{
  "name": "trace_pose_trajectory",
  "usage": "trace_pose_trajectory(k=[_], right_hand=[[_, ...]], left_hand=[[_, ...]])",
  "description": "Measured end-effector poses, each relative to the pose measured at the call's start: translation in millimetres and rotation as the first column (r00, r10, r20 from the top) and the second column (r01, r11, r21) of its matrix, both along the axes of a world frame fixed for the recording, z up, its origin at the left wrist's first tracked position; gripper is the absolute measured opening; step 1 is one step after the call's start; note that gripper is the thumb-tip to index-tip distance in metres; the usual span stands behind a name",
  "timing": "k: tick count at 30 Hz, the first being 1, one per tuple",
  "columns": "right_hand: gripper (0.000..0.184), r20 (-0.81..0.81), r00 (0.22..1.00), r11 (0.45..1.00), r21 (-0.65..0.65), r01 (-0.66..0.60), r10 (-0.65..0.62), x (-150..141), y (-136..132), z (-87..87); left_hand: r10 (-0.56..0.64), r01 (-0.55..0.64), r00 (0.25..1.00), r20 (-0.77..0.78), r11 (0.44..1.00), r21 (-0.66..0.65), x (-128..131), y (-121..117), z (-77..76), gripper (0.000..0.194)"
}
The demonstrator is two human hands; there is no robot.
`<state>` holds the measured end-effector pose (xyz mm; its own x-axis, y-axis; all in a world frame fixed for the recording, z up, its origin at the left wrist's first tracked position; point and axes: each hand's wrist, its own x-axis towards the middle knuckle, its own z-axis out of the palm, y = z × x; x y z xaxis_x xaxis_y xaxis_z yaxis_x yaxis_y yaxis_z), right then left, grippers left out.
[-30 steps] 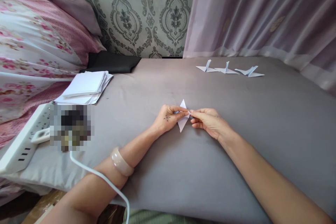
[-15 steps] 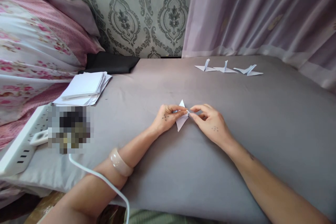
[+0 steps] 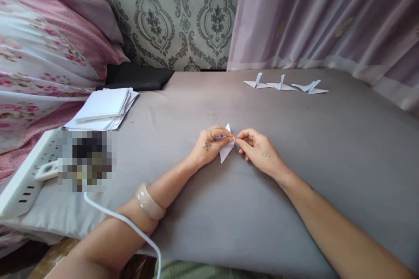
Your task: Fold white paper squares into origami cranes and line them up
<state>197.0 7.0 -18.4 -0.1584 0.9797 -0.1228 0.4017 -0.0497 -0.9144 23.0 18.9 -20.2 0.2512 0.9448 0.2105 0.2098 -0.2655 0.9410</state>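
Between my hands is a small folded white paper crane (image 3: 226,153), its two pointed wings sticking out above and below my fingers. My left hand (image 3: 211,144) pinches its middle between thumb and fingers. At the right end, the thumb and forefinger of my right hand (image 3: 260,150) close on the narrow tip of the paper; its other fingers are curled. Fingertips hide the fold at that tip. Farther back on the grey cloth, three finished-looking paper cranes (image 3: 282,83) lie in a row with wings spread.
A stack of white paper (image 3: 103,107) lies at the left, in front of a black folded item (image 3: 139,76). A white power strip (image 3: 28,178) runs along the left edge, and a white cable (image 3: 126,220) crosses over my left forearm. Purple curtains (image 3: 314,17) hang at the right.
My right thumb and forefinger have closed in on the tip of the paper, and that hand's lower fingers now show beneath. My left hand keeps its pinch almost unmoved.
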Motion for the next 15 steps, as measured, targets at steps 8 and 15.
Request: trace_pose_trajectory(k=[8, 15], right_hand=[[0.012, 0.193, 0.981, 0.902, 0.427, -0.071, -0.015, -6, 8, -8.4], [0.017, 0.287, 0.944, 0.846, 0.533, -0.014, -0.165, 5, 2, -7.1]], left_hand=[[0.141, -0.110, 0.956, -0.255, 0.985, 0.134, 1, 0, -2.3, 0.016], [0.288, -0.297, 0.932, -0.223, 0.955, -0.009, -6, -8, 16.2, 0.040]])
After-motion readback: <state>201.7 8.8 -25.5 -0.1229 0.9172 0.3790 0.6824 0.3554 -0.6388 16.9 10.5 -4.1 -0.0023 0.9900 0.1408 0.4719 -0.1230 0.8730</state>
